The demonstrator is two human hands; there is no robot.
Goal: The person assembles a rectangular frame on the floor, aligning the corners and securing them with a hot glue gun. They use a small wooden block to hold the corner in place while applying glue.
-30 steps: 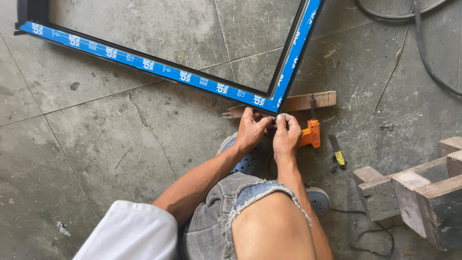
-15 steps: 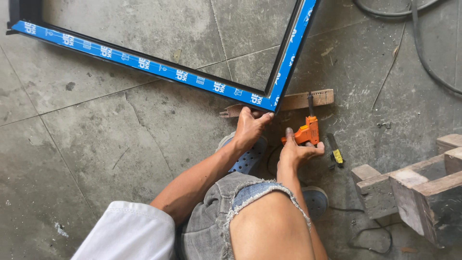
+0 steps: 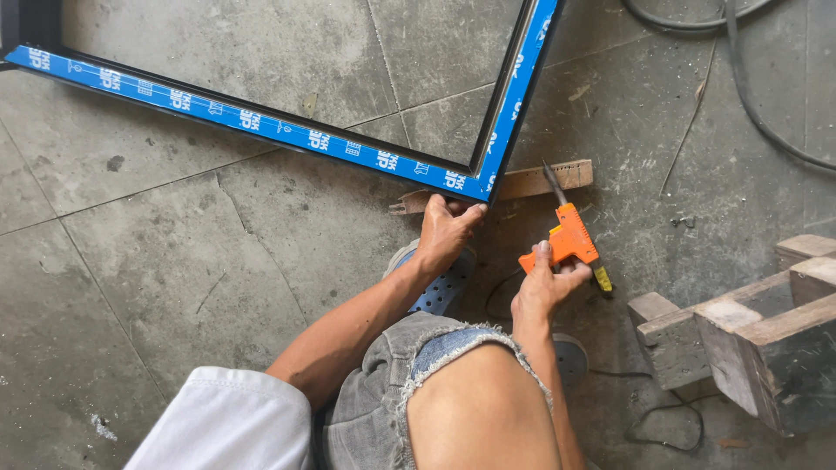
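A person crouches on a grey tiled concrete floor (image 3: pixel 174 287), seen from above, one bare knee and frayed denim shorts in the foreground. The left hand (image 3: pixel 446 231) presses down with fingers curled over the corner of a metal frame (image 3: pixel 475 183) (wrapped in blue protective film with white print), where two of its bars meet. That corner rests on a strip of wood (image 3: pixel 540 181) lying flat on the floor. The right hand (image 3: pixel 544 287) is closed around the orange handle of a small hand tool (image 3: pixel 566 237), whose thin dark tip points up towards the strip, just beside the frame's corner. A yellow-handled tool (image 3: pixel 602 278) lies partly under it. A rough wooden pallet (image 3: pixel 740 331) sits to the right, and black cables (image 3: pixel 749 87) cross the floor above it.
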